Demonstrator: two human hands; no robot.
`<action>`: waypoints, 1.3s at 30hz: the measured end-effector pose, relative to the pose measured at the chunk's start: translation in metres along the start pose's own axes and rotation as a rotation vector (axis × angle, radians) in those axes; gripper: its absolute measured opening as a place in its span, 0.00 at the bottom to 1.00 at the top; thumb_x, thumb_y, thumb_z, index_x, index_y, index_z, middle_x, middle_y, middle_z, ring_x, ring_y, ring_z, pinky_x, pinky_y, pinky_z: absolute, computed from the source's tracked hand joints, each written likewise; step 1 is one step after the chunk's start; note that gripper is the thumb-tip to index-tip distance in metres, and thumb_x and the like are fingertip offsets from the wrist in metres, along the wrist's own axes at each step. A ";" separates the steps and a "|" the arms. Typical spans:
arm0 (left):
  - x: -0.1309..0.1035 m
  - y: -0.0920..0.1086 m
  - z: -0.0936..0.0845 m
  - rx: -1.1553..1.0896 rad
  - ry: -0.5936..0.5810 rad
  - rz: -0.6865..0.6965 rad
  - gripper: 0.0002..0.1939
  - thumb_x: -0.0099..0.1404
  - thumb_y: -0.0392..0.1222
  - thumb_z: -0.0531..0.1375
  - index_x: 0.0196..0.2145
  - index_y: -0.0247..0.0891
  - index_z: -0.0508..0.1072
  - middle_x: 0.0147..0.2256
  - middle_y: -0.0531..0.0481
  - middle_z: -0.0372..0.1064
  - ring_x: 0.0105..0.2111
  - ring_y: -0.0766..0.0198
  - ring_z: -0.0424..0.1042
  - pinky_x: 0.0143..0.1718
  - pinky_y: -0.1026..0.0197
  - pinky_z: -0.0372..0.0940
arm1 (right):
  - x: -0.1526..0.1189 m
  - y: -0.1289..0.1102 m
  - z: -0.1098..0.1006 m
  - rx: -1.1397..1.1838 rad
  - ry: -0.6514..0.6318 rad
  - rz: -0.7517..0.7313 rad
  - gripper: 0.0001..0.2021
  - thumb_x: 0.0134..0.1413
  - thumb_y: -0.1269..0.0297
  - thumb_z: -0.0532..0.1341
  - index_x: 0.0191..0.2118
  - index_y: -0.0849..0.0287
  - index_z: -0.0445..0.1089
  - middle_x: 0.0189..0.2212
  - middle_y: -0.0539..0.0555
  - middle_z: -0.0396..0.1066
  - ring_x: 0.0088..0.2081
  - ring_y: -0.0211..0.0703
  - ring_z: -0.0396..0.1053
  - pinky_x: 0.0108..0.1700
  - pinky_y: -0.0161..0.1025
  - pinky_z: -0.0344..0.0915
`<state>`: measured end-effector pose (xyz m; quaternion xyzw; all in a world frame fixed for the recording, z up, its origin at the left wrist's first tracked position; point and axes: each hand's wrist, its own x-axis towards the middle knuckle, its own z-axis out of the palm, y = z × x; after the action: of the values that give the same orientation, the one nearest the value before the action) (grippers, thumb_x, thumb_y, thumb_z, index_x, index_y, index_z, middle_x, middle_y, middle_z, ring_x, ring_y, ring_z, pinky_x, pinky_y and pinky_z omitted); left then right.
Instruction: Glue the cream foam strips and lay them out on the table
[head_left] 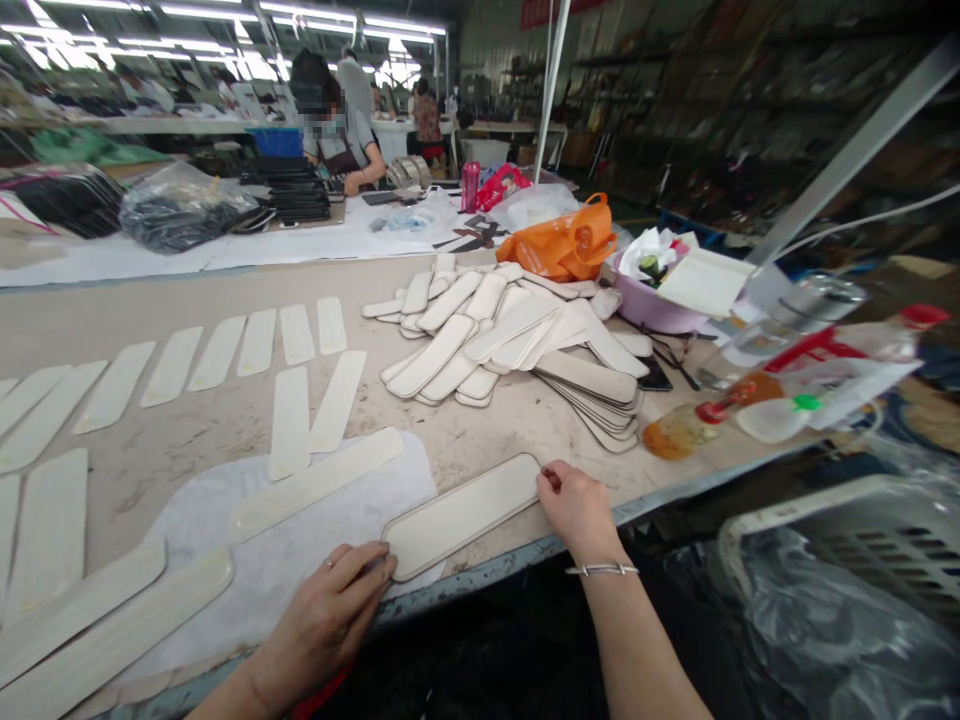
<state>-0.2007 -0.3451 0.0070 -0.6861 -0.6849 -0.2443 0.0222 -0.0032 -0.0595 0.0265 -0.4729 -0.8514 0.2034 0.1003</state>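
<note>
A long cream panel with rounded ends and a dark edge (465, 515) lies at the front edge of the table, between my two hands. My left hand (334, 600), wearing a ring, is closed at its left end, fingertips on the rim. At the opposite end, the thumb and fingers of my right hand (577, 505) pinch the corner; a bracelet circles that wrist. Behind the panel, a plain cream strip (319, 483) rests on a white cloth-like sheet (202, 505). Further back is a heaped pile of similar panels (435, 355), some stacked in a fan.
Separate cream strips (172, 367) lie in rows across the left. An orange bag (559, 245), a lilac basin (656, 305) and bottles (682, 430) stand at the right. A plastic crate (847, 530) sits below the table edge. Another person (345, 140) works across the table.
</note>
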 end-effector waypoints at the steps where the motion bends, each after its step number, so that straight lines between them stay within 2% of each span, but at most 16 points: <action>1: 0.001 0.000 -0.001 0.012 0.000 0.013 0.16 0.66 0.30 0.53 0.50 0.36 0.71 0.48 0.39 0.68 0.46 0.59 0.69 0.46 0.58 0.68 | -0.002 -0.001 -0.001 -0.048 0.014 -0.031 0.06 0.57 0.68 0.58 0.32 0.55 0.71 0.25 0.49 0.70 0.29 0.42 0.68 0.32 0.36 0.57; 3: 0.003 0.000 -0.001 0.035 -0.002 0.049 0.17 0.66 0.29 0.53 0.50 0.36 0.70 0.49 0.39 0.67 0.48 0.58 0.68 0.47 0.57 0.68 | -0.004 -0.003 -0.003 -0.133 0.049 -0.056 0.06 0.58 0.66 0.58 0.32 0.55 0.72 0.27 0.50 0.70 0.29 0.43 0.68 0.31 0.36 0.58; 6: 0.006 -0.001 -0.001 0.051 0.003 0.100 0.17 0.65 0.28 0.52 0.51 0.35 0.70 0.50 0.39 0.69 0.48 0.59 0.69 0.48 0.57 0.67 | -0.003 -0.002 -0.008 -0.226 0.097 -0.016 0.07 0.59 0.61 0.59 0.32 0.55 0.72 0.34 0.53 0.69 0.29 0.45 0.68 0.28 0.38 0.59; 9: 0.006 -0.001 -0.001 0.054 0.012 0.108 0.17 0.65 0.28 0.53 0.50 0.35 0.70 0.49 0.39 0.69 0.46 0.60 0.70 0.47 0.58 0.68 | -0.004 -0.003 -0.008 -0.180 0.148 -0.048 0.07 0.58 0.61 0.60 0.38 0.57 0.73 0.38 0.56 0.69 0.32 0.48 0.69 0.32 0.40 0.64; 11: 0.004 -0.001 -0.001 0.064 0.011 0.110 0.17 0.65 0.29 0.53 0.50 0.34 0.70 0.49 0.39 0.70 0.47 0.59 0.70 0.47 0.58 0.68 | -0.012 -0.011 -0.004 -0.067 0.187 -0.204 0.11 0.60 0.65 0.58 0.47 0.60 0.71 0.42 0.58 0.69 0.40 0.49 0.69 0.42 0.42 0.66; 13: 0.003 -0.003 0.000 0.085 0.000 0.125 0.16 0.65 0.30 0.53 0.50 0.34 0.70 0.49 0.39 0.70 0.48 0.59 0.70 0.48 0.59 0.68 | -0.028 -0.029 0.004 0.057 0.162 -0.446 0.17 0.64 0.63 0.55 0.55 0.64 0.66 0.50 0.61 0.67 0.51 0.50 0.64 0.55 0.43 0.60; 16: 0.002 -0.006 0.001 0.110 -0.002 0.140 0.16 0.65 0.32 0.54 0.50 0.35 0.71 0.48 0.40 0.71 0.48 0.60 0.71 0.47 0.61 0.68 | -0.059 -0.063 0.019 0.157 -0.065 -0.829 0.30 0.65 0.50 0.53 0.64 0.65 0.54 0.61 0.58 0.56 0.63 0.48 0.49 0.65 0.45 0.44; 19: 0.002 -0.008 0.002 0.106 -0.010 0.144 0.16 0.65 0.33 0.53 0.49 0.36 0.71 0.46 0.41 0.72 0.46 0.60 0.72 0.46 0.62 0.70 | -0.079 -0.083 0.030 0.168 -0.252 -0.975 0.36 0.63 0.42 0.49 0.66 0.65 0.49 0.64 0.57 0.49 0.65 0.45 0.42 0.67 0.45 0.34; 22: 0.003 -0.007 0.003 0.089 -0.020 0.124 0.16 0.65 0.33 0.54 0.50 0.37 0.71 0.47 0.41 0.72 0.47 0.59 0.72 0.47 0.61 0.71 | -0.073 -0.075 0.032 0.126 -0.304 -0.905 0.36 0.63 0.41 0.48 0.66 0.65 0.49 0.65 0.56 0.46 0.66 0.43 0.37 0.67 0.45 0.32; 25: 0.005 -0.003 0.002 0.055 0.005 0.090 0.16 0.65 0.33 0.55 0.50 0.36 0.70 0.48 0.40 0.71 0.47 0.59 0.72 0.47 0.61 0.71 | -0.047 -0.045 0.028 0.040 -0.288 -0.709 0.36 0.64 0.41 0.46 0.67 0.63 0.47 0.66 0.54 0.42 0.67 0.44 0.35 0.67 0.48 0.33; 29: 0.009 0.006 -0.001 0.011 0.015 0.027 0.14 0.64 0.33 0.56 0.48 0.37 0.72 0.47 0.41 0.72 0.47 0.59 0.72 0.47 0.60 0.71 | -0.017 -0.012 0.021 -0.124 -0.216 -0.455 0.36 0.65 0.43 0.44 0.67 0.66 0.44 0.67 0.56 0.36 0.67 0.47 0.33 0.66 0.51 0.34; 34: 0.010 0.007 -0.005 -0.127 0.046 -0.122 0.11 0.65 0.33 0.55 0.43 0.38 0.74 0.43 0.44 0.75 0.43 0.61 0.75 0.45 0.59 0.73 | -0.011 -0.007 0.025 -0.193 -0.144 -0.401 0.32 0.66 0.50 0.46 0.66 0.67 0.47 0.67 0.57 0.39 0.67 0.47 0.34 0.66 0.53 0.35; 37: 0.010 0.008 -0.010 -0.184 0.153 -0.310 0.11 0.67 0.35 0.53 0.44 0.38 0.72 0.42 0.45 0.75 0.41 0.61 0.76 0.39 0.60 0.75 | -0.013 -0.009 0.028 -0.197 -0.134 -0.398 0.30 0.66 0.52 0.46 0.66 0.68 0.48 0.66 0.56 0.40 0.67 0.47 0.35 0.66 0.52 0.35; 39: 0.016 0.018 -0.011 -0.165 0.221 -0.324 0.13 0.68 0.35 0.52 0.49 0.38 0.70 0.47 0.43 0.72 0.46 0.59 0.74 0.42 0.56 0.74 | -0.013 -0.008 0.030 -0.198 -0.123 -0.409 0.30 0.66 0.53 0.46 0.66 0.67 0.49 0.66 0.56 0.39 0.67 0.46 0.35 0.66 0.52 0.36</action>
<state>-0.1876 -0.3352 0.0278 -0.5357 -0.7572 -0.3737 0.0015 -0.0131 -0.0817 0.0033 -0.2848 -0.9498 0.1228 0.0405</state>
